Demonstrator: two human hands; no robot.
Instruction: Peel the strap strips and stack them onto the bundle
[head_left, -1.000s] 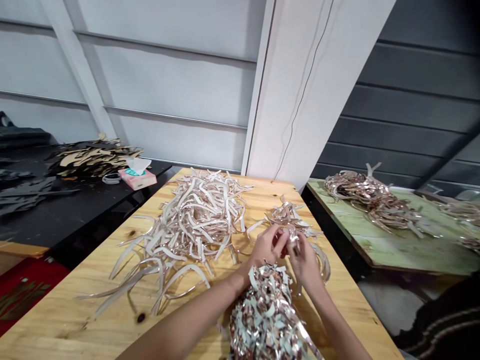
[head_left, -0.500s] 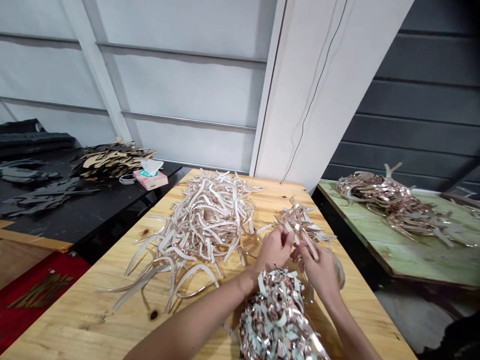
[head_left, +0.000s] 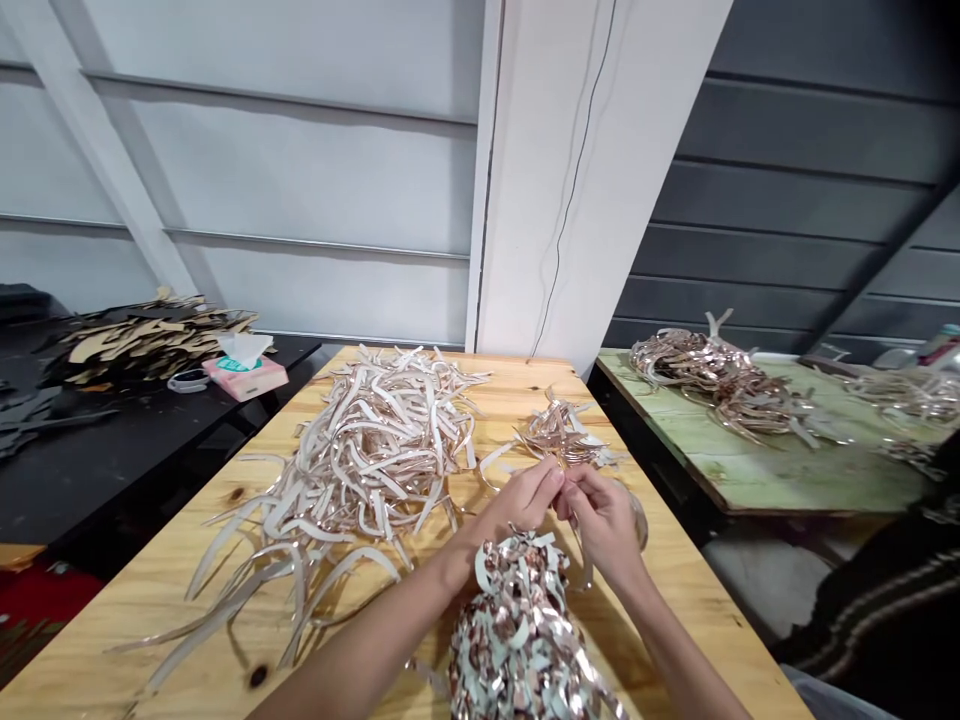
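Note:
My left hand (head_left: 534, 495) and my right hand (head_left: 602, 512) meet with fingertips pinched together over the wooden table. Between them is a shiny rose-gold strip, mostly hidden by my fingers. Just beyond my fingertips lies a small bunch of rose-gold strips (head_left: 562, 432). Below my hands, between the forearms, stands a bulky form covered in short metallic and pale strips (head_left: 517, 640). To the left spreads a large heap of long strips (head_left: 382, 430), pale on one face and rose gold on the other.
Behind my right hand shows part of a round roll (head_left: 639, 522). A pink tissue box (head_left: 246, 378) and a pile of black and tan scraps (head_left: 142, 345) are on the black table at left. A green table (head_left: 697, 440) at right bears more strips. Dark fabric shows at right.
The view has turned to the right. My fingertips have come together, and the strip that showed plainly between my hands is now mostly hidden.

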